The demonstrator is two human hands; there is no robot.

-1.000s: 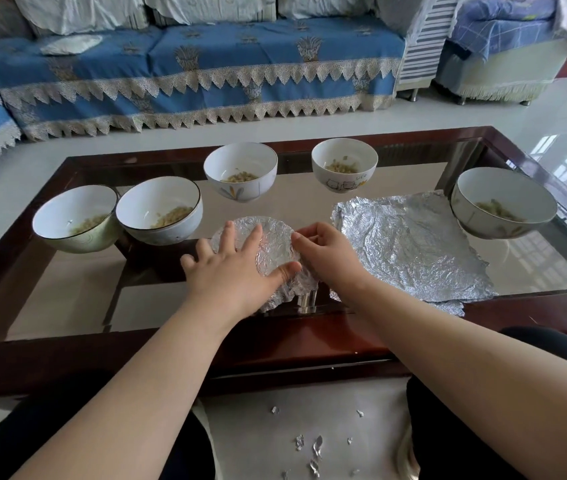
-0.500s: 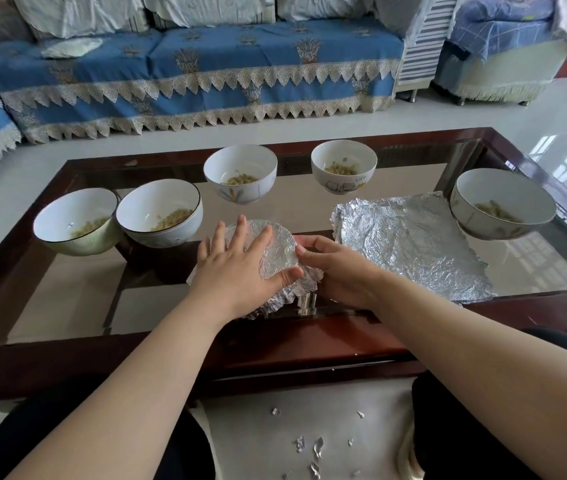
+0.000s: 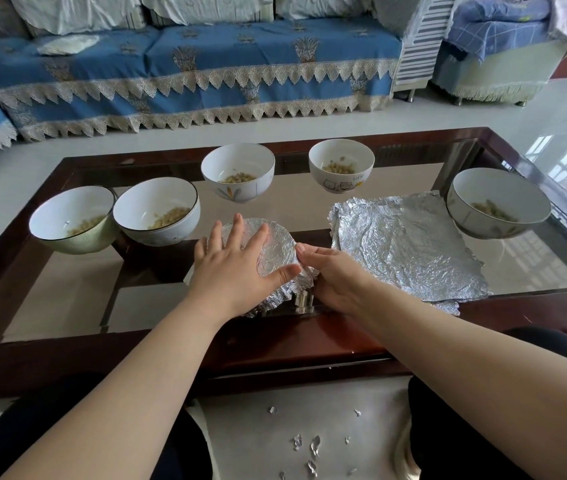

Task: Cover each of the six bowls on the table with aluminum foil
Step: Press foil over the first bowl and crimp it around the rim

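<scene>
A foil-covered bowl (image 3: 276,249) stands at the table's near middle. My left hand (image 3: 231,268) lies flat on its top with fingers spread. My right hand (image 3: 332,277) presses the foil against the bowl's right side, fingers bent along the rim. Several uncovered white bowls with grain inside stand around it: two at the left (image 3: 70,220) (image 3: 157,211), two at the back (image 3: 238,168) (image 3: 340,161) and one at the right (image 3: 498,197). A stack of crinkled foil sheets (image 3: 403,247) lies flat between the covered bowl and the right bowl.
The glass-topped table has a dark wooden frame (image 3: 275,344). Small foil scraps (image 3: 311,445) lie on the floor between my knees. A blue-covered sofa (image 3: 188,67) stands beyond the table.
My left hand slid slightly forward over the foil top. My right hand moved lower along the bowl's right side, smoothing the foil down.
</scene>
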